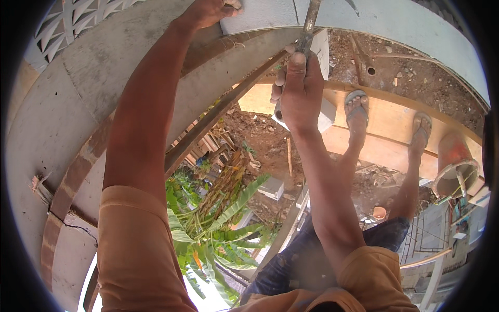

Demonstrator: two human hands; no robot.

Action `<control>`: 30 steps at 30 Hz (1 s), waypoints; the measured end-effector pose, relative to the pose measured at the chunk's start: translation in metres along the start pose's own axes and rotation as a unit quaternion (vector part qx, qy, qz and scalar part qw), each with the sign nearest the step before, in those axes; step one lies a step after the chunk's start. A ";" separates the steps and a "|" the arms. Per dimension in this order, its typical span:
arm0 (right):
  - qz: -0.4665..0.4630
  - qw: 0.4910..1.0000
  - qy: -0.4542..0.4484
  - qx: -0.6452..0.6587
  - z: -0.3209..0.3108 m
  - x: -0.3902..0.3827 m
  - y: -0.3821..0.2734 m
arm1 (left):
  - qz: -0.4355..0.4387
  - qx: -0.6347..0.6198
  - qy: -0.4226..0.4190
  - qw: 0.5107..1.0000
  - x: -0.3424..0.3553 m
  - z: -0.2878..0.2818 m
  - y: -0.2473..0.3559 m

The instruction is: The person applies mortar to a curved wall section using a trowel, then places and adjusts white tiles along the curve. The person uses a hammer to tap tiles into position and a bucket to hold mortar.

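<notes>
My right hand (pixel 299 96) grips a worn hammer (pixel 311 23), whose curved claw shows at the top edge. My left hand (pixel 218 11) is raised at the top beside a pale grey block wall (pixel 260 14), its fingers curled. Whatever is between those fingers, if anything, is too small to make out. A concrete band (pixel 78 78) with a brown strip along it curves under my left arm. A long wooden strip (pixel 218 117) runs diagonally between my arms. Behind my right hand sit a pale block (pixel 326 117) and part of a pipe.
My sandalled feet stand on a wooden plank (pixel 379 104) high above rubble-strewn soil (pixel 270 151). A dirty orange bucket (pixel 452 156) sits at the plank's right. Banana plants (pixel 218 218), metal bars and scaffolding show below. A patterned vent block (pixel 65 18) is at upper left.
</notes>
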State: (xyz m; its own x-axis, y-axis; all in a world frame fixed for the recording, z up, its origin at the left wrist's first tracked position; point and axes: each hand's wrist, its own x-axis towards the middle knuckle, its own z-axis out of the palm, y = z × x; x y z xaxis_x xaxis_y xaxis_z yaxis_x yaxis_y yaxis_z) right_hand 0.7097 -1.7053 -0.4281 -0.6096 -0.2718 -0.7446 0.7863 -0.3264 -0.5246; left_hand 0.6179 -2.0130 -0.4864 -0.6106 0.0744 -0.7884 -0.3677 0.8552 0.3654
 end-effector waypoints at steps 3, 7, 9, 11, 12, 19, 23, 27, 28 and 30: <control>-0.038 0.999 0.015 -0.030 0.017 0.012 0.036 | 0.006 0.025 0.022 0.999 0.001 0.000 0.000; 0.025 0.992 -0.042 -0.114 0.022 0.029 0.066 | -0.055 0.079 0.015 0.995 -0.002 0.000 0.036; 0.066 0.993 -0.062 -0.079 0.019 0.018 0.039 | -0.042 0.049 0.017 0.998 -0.008 -0.001 0.021; 0.031 0.998 -0.044 -0.038 0.014 0.009 0.019 | -0.027 0.034 0.013 0.999 -0.008 -0.001 0.011; -0.023 0.999 -0.032 0.010 0.013 0.006 0.006 | -0.022 0.034 0.009 0.999 -0.008 -0.003 0.009; -0.116 0.989 0.049 -0.077 0.042 0.025 0.063 | -0.007 0.039 0.019 0.999 -0.001 -0.005 0.010; 0.043 0.981 -0.043 -0.184 0.017 0.024 0.051 | -0.047 0.020 0.027 0.998 -0.009 0.004 0.017; -0.110 0.987 0.063 0.096 0.016 0.001 -0.023 | -0.032 0.002 0.012 0.999 -0.013 -0.001 0.024; -0.157 0.969 0.101 0.161 0.023 0.000 -0.032 | -0.035 0.012 0.019 0.999 -0.011 -0.003 0.018; -0.234 0.948 0.169 0.133 0.037 0.021 0.007 | -0.036 0.009 0.020 0.999 -0.005 -0.002 0.019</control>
State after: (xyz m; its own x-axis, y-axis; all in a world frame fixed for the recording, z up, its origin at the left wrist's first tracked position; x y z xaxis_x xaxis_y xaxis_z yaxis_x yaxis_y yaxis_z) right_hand 0.6985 -1.7469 -0.4320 -0.7822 0.2506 -0.5704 0.3575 -0.5694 -0.7403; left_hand 0.6121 -1.9980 -0.4745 -0.6099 -0.0076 -0.7924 -0.3990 0.8669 0.2988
